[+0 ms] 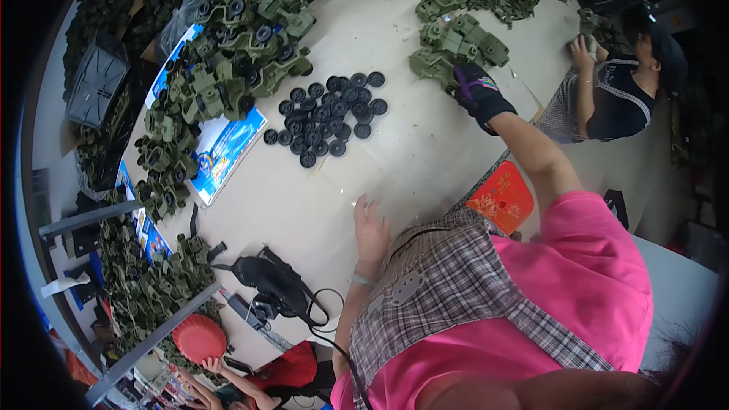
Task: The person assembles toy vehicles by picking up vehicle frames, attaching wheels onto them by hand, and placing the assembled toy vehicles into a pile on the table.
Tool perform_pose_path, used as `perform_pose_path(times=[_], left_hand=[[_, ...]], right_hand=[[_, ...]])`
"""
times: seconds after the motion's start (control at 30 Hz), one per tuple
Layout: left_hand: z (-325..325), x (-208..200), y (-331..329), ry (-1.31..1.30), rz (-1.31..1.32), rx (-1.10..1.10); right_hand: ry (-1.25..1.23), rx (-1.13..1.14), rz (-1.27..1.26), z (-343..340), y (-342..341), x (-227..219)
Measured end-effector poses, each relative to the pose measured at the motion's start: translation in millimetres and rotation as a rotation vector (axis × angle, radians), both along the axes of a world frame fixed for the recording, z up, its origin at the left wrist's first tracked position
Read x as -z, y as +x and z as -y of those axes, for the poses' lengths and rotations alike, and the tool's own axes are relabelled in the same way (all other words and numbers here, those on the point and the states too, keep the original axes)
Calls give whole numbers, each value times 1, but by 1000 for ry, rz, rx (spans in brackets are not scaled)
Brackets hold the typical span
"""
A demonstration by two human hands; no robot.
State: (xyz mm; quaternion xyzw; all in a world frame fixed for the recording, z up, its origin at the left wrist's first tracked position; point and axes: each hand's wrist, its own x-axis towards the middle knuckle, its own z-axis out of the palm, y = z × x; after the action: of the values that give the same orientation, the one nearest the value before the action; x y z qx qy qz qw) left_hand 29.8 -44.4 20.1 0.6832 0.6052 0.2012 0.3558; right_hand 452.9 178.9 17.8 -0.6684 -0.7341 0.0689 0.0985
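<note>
At one o'clock, the right hand [478, 91] overlaps green cars [465, 39], grip unclear; the left hand [372, 229], loosely open, is empty. Wheels [326, 112] lie at eleven, probably for reach.

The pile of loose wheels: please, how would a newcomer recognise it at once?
On the pale table, look between the large heap of green toy vehicles at left and the few green vehicle parts beside the right hand. The pile of loose wheels lies there, small discs clustered together; unlike those green neighbours, it is all black.
</note>
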Motion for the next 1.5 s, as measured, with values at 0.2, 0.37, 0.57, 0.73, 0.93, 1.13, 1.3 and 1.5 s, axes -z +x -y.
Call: perform_pose_path(times=[0.2,0.37,0.57,0.73,0.93,1.13,1.3,1.5], left_hand=[[-26,8,23,-342,420,-128],[-50,10,40,-492,819,-613],[-32,49,12,-311,126,-473],[-24,50,10,-245,-136,-403],[-12,38,10,-317,251,-348],[7,61,23,-111,-75,-273],[2,60,23,-230,-12,-278],[5,61,26,-177,-44,-282]], right_hand=[[-123,79,-363,96,-86,-34],[-483,-488,-635,144,-180,-61],[250,-374,-230,25,-159,1],[-208,-352,-165,-30,-190,-3],[-175,-393,-420,-19,-159,21],[-882,-11,-1237,70,-162,-10],[-821,-84,-1141,92,-195,-38],[-654,-271,-1055,93,-206,-10]])
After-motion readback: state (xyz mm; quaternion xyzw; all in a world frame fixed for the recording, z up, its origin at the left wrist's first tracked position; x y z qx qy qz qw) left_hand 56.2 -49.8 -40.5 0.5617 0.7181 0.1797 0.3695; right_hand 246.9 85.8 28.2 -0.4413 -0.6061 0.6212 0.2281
